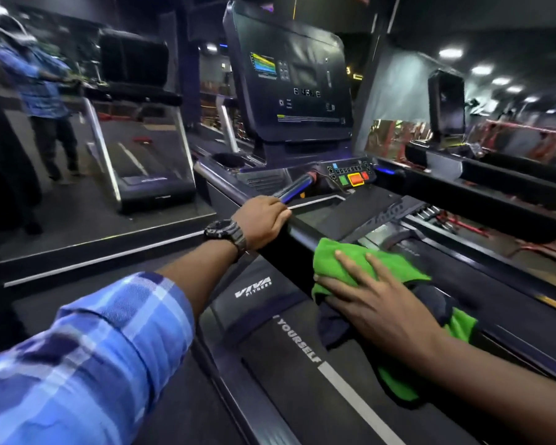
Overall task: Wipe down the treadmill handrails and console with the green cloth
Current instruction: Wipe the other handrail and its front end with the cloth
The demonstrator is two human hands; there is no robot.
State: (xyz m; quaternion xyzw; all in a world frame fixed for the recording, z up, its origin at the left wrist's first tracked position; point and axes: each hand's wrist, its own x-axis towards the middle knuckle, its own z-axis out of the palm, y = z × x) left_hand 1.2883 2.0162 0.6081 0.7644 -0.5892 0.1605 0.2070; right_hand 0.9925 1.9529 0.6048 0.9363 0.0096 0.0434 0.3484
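Green cloth (363, 268) partly hidden under right hand (376, 297), fingers flat on it, lower right. Left hand (264, 220) grips handrail (297, 226) just beside, centre frame.

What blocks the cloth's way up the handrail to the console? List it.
The left hand grips the handrail just ahead of the cloth under the right hand. Past it, the rail looks bare up to the console.
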